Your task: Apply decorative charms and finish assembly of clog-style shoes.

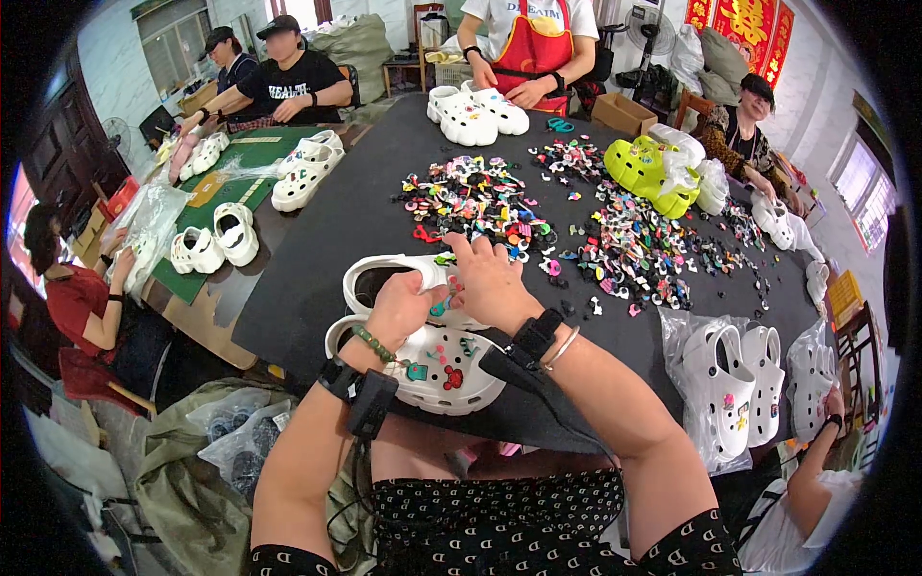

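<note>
Two white clogs lie side by side in front of me on the dark table. My left hand (405, 309) is closed at the upper of the farther clog (370, 266), beside its foot opening; its fingertips are partly hidden. From the right, my right hand (495, 288) grips the same clog's toe, fingers bent over the far side and thumb close to my left fingertips. Small coloured charms show between the hands. Nearer to me, the other clog (461, 389) carries a red charm (452, 377), a teal charm (416, 372) and others on its upper.
Piles of loose coloured charms (634, 245) spread beyond my hands. Lime-green clogs (648, 173) stand behind them. Bagged white clogs (725, 394) are at the right edge. Across the table a person in a red apron (538, 58) stands by white clogs (471, 110). Other people work left and right.
</note>
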